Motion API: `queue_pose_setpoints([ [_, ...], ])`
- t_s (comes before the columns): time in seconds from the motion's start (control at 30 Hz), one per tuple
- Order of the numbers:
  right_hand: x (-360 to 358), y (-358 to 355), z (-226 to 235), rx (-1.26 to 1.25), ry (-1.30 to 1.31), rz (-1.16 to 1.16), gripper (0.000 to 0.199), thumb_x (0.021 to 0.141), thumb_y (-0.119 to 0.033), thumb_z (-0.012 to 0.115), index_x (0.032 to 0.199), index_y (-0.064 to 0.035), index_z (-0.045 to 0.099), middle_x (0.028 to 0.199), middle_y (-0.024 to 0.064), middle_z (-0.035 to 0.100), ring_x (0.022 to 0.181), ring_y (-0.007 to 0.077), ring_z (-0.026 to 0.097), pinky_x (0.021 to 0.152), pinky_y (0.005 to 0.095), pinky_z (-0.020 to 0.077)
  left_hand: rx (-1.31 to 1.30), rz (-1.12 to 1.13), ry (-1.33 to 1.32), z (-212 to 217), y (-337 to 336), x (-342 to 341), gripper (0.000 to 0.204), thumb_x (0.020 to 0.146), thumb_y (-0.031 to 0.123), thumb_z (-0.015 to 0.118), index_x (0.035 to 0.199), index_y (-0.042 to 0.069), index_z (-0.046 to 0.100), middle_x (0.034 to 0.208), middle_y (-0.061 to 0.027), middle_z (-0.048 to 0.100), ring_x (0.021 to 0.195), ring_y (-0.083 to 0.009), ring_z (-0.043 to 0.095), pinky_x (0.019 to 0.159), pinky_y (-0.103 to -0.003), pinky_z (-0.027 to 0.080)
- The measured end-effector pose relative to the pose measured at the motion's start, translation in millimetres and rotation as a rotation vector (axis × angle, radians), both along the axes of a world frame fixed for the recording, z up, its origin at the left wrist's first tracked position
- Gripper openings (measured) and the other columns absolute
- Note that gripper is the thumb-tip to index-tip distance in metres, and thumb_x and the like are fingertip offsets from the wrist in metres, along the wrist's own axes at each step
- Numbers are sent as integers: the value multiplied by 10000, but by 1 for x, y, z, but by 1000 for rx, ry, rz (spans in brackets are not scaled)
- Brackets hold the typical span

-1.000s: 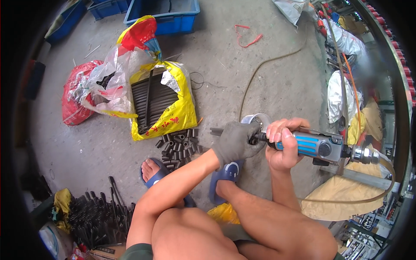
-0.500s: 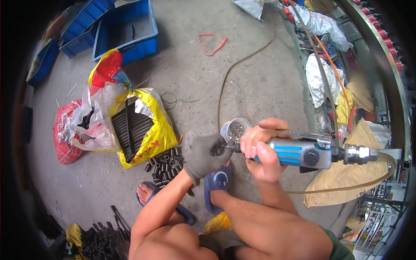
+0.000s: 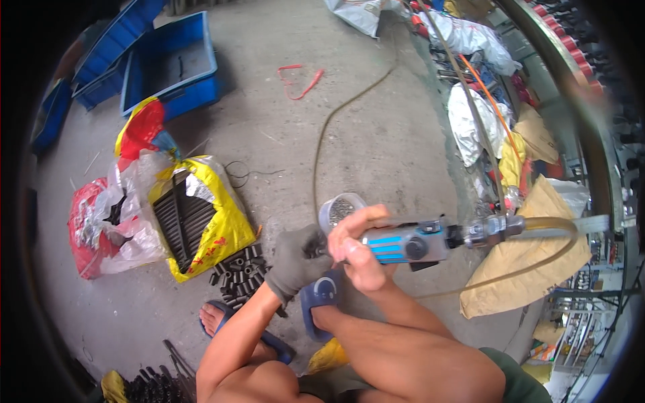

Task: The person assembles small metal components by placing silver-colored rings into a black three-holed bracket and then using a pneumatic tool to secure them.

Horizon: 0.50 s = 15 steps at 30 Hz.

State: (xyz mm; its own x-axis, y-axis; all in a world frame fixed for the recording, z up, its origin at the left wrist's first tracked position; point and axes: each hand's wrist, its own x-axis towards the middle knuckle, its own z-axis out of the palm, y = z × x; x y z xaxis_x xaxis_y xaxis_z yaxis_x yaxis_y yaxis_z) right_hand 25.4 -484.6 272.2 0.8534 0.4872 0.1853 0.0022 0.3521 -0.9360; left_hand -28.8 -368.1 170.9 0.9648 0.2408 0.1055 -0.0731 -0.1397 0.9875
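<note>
Left hand (image 3: 295,260): a grey glove is worn; the fingers are curled inward, and whether anything is enclosed cannot be told from this angle.

Right hand (image 3: 363,250), bare: closed around the front part of a grey-and-blue power tool (image 3: 418,246), which is held roughly level above the floor, its front end directed toward the glove.

Step in hand, as judged: the tool's front end is being worked at the gloved hand. For the next move, a steady grip on the tool and good alignment of the two hands appear to be called for.

Metal coupling (image 3: 485,232): fitted at the tool's rear; a curved hose (image 3: 571,243) is joined to it.

White tub (image 3: 326,219): placed on the floor just beyond the hands, small metal pieces (image 3: 345,205) contained.

Short black tubes (image 3: 240,274): heaped beside a yellow bag (image 3: 227,235), in which long dark rods (image 3: 169,218) are packed.

Brown paper sack (image 3: 500,285): laid to the right.

Writing: red characters are printed on the yellow bag, too blurred to be read; a smile mark is borne by one blue slipper (image 3: 316,293).
</note>
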Motion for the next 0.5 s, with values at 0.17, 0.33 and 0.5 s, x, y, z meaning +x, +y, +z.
queue_pose_setpoints([
  [0.17,6,-2,-6,-50,-9,-60,224,878,-51,599,1067,-10,485,717,82,563,590,165,546,586,336,489,-53,-8,8,0,-5,5,252,690,147,848,795,27,652,655,-127,652,572,-144,589,549,-344,501],
  [0.33,9,-4,-6,-45,-46,-99,325,874,-45,600,1168,41,492,744,78,562,612,160,555,599,329,502,-55,-5,11,9,-6,4,228,724,140,838,814,18,668,662,-132,659,557,-161,591,552,-342,504],
  [0.5,-4,-2,6,96,-71,-2,368,889,-37,592,1228,61,487,749,65,579,654,156,582,628,326,508,38,-30,-14,-4,0,2,281,725,216,854,789,20,664,670,-155,661,564,-207,624,555,-359,507],
])
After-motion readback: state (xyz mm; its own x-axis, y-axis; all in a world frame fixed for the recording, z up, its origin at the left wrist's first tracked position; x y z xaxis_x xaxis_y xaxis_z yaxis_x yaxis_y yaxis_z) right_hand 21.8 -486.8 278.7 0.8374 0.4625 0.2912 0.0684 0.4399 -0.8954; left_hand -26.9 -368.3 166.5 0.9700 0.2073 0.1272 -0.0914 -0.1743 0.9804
